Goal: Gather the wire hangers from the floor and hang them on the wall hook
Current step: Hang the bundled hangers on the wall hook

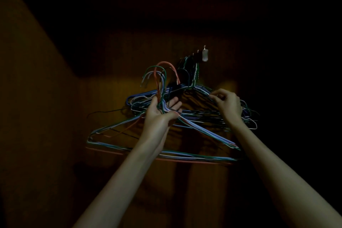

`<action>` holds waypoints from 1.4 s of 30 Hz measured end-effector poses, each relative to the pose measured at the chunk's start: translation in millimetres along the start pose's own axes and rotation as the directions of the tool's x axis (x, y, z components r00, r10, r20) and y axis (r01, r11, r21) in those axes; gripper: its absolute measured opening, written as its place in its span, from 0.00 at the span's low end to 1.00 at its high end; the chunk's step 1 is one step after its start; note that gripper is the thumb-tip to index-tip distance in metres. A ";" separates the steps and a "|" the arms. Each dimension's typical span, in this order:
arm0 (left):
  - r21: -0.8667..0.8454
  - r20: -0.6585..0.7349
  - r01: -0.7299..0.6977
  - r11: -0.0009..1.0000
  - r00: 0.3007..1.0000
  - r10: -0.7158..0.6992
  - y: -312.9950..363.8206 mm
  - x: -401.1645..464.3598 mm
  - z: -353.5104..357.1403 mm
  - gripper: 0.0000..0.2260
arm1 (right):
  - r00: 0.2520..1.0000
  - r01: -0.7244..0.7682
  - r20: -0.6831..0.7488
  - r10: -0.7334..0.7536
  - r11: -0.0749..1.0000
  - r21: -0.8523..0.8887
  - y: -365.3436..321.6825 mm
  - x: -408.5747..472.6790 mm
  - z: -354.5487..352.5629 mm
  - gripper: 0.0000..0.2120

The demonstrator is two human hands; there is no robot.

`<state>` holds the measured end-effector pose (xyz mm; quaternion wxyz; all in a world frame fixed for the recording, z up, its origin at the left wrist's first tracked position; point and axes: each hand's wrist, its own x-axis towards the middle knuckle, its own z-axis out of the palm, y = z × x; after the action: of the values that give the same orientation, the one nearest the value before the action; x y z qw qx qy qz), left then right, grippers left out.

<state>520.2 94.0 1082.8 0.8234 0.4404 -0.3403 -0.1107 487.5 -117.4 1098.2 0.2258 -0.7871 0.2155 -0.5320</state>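
Dim wall [55, 98], one hook rack [204, 55], two hands gripping uncountable hangers [166, 153].

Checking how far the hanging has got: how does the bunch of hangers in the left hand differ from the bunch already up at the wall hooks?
The held bunch sits in the left hand, gripped at the necks, hooks free in the air; the hung bunch hangs from the wall hook rack. The held bunch is nearer and lower, tilted down to the right; the hung bunch lies behind it, its shoulder wires pinched by the right hand. Both are coloured wire hangers.
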 end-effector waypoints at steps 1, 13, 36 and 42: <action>0.007 0.003 0.001 1.000 1.000 -0.002 0.6 -0.9 -0.4 0.39 | 1.000 0.008 -0.016 -0.008 1.000 0.011 0.5 -2.0 -0.2 0.05; 0.002 -0.007 0.035 0.999 0.999 -0.035 8.2 -18.4 -4.8 0.38 | 0.995 0.094 0.044 -0.088 0.986 -0.139 -8.9 -35.1 -24.7 0.16; 0.028 0.076 0.098 0.995 0.992 -0.100 11.3 -68.8 -1.1 0.31 | 0.857 -0.007 0.484 -0.180 0.933 0.360 -62.5 -123.0 -51.2 0.06; -0.001 0.009 0.099 0.995 0.995 -0.099 14.2 -80.4 -9.5 0.30 | 0.902 -0.034 0.420 -0.100 0.953 0.300 -58.4 -124.5 -64.5 0.09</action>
<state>465.0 147.3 1053.3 0.8158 0.4556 -0.3215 -0.1536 390.5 -6.4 1061.6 0.3756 -0.8451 0.0633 -0.3752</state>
